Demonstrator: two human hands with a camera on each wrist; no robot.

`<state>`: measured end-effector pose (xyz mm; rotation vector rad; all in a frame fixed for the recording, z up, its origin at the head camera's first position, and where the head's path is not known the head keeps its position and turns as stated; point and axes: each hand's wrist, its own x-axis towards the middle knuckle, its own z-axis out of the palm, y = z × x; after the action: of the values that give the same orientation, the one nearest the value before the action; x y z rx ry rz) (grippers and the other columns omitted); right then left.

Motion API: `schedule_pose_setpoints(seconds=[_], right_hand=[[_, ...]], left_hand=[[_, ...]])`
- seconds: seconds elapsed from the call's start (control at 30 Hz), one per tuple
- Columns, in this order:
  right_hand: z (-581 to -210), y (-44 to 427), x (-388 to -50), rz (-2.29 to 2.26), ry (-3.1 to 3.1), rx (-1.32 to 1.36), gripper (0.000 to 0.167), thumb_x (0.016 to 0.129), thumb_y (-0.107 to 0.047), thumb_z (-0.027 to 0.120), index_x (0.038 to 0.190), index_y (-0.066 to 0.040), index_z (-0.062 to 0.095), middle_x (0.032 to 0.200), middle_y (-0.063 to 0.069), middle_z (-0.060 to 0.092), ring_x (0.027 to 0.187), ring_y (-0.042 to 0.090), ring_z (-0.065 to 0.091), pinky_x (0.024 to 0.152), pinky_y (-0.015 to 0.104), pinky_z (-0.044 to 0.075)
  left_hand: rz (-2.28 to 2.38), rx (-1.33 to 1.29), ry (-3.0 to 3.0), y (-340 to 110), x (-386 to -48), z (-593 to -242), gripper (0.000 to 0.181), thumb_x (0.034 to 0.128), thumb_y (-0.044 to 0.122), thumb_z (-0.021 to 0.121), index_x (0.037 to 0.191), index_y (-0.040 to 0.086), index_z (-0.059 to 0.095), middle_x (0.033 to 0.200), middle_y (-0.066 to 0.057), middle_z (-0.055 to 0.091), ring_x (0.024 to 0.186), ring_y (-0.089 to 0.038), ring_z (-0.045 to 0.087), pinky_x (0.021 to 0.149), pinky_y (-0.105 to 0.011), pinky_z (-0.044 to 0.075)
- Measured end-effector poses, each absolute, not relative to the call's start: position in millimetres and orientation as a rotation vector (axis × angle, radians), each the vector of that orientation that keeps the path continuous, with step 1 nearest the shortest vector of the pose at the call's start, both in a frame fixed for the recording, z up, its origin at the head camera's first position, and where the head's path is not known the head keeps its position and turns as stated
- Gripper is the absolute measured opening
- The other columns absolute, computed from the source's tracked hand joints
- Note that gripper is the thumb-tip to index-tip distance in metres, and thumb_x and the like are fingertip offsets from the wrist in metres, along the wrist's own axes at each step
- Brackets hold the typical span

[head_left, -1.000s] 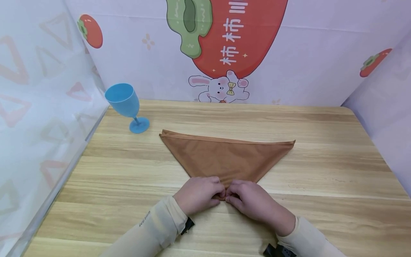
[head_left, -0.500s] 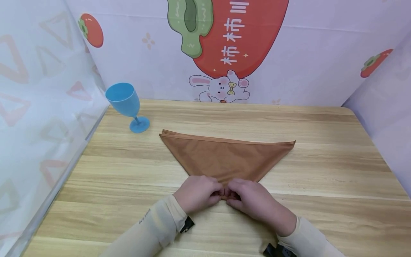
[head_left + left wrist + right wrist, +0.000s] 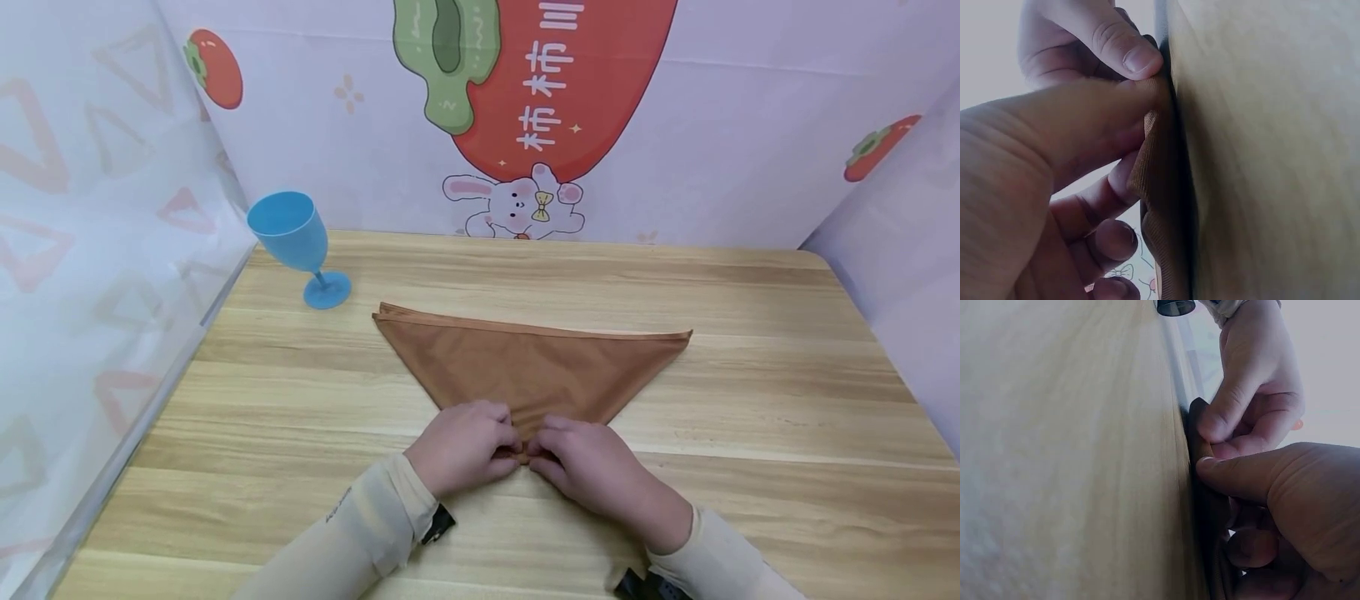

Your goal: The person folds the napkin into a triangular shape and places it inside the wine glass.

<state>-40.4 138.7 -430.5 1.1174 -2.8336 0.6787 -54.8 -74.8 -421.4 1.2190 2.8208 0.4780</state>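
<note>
A brown cloth napkin (image 3: 525, 362), folded into a triangle, lies on the table with its long edge at the far side. My left hand (image 3: 467, 446) pinches the cloth close to the near point, thumb below and fingers above. Right beside it, my right hand (image 3: 592, 468) pinches the same folded edge. In the left wrist view the napkin (image 3: 1163, 169) lies between thumb and fingers, bunched in small folds. The right wrist view has both thumbs on the napkin's edge (image 3: 1207, 500). My fingers hide most of the near point.
A blue plastic goblet (image 3: 291, 237) stands upright at the back left of the wooden table (image 3: 780, 400). A printed white backdrop (image 3: 712, 158) rises behind the table, and patterned sheeting (image 3: 112, 275) hangs along the left side.
My fingers have shifted slightly at the napkin's near edge, and the fingertips stand a little farther apart than half a second ago. The napkin and goblet stay in place.
</note>
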Motion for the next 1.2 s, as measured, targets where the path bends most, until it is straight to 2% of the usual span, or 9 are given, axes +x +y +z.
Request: schedule_pose_setpoints(seconds=[0.17,0.47,0.7,0.93,1.2], right_hand=[[-428.4,137.7,-40.9,0.687,-2.894,1.127,0.01,0.089,-0.021,0.077,0.085,-0.022,0.068,0.084,-0.015,0.057,0.072,0.001,0.056,0.064,0.027,0.05],[-425.4,137.9,-40.3,0.769,-2.955,1.146,0.007,0.092,-0.021,0.073,0.087,-0.023,0.069,0.085,-0.017,0.059,0.076,0.0,0.057,0.067,0.027,0.051],[-425.1,138.9,-38.9,0.745,-2.871,1.143,0.003,0.09,-0.024,0.076,0.09,-0.023,0.073,0.087,-0.017,0.063,0.078,0.0,0.06,0.066,0.026,0.053],[-426.1,140.4,-37.9,0.683,-2.826,1.151,0.012,0.081,-0.022,0.083,0.085,-0.022,0.072,0.085,-0.015,0.056,0.068,-0.002,0.054,0.059,0.022,0.048],[-429.9,140.0,-39.0,0.64,-2.747,1.167,0.009,0.081,-0.02,0.083,0.085,-0.02,0.075,0.083,-0.013,0.057,0.067,0.0,0.056,0.059,0.023,0.049]], left_hand=[[0.434,1.258,2.824,-75.6,-54.4,-420.7,0.019,0.0816,0.035,0.083,0.081,0.025,0.067,0.08,0.014,0.052,0.074,-0.007,0.048,0.064,-0.023,0.042],[0.328,1.24,2.791,-74.4,-51.8,-419.0,0.018,0.0797,0.035,0.083,0.079,0.028,0.067,0.077,0.018,0.055,0.073,-0.004,0.05,0.065,-0.023,0.041],[0.345,1.238,2.804,-72.8,-52.1,-419.1,0.016,0.0884,0.034,0.076,0.078,0.027,0.066,0.074,0.017,0.056,0.068,-0.002,0.052,0.067,-0.025,0.045],[0.393,1.169,2.776,-72.5,-53.1,-419.3,0.011,0.096,0.03,0.069,0.087,0.023,0.07,0.083,0.013,0.064,0.073,-0.004,0.058,0.072,-0.03,0.05],[0.405,1.158,2.799,-75.6,-53.2,-420.4,0.008,0.095,0.03,0.07,0.09,0.024,0.07,0.082,0.011,0.055,0.067,-0.005,0.052,0.064,-0.027,0.047]])
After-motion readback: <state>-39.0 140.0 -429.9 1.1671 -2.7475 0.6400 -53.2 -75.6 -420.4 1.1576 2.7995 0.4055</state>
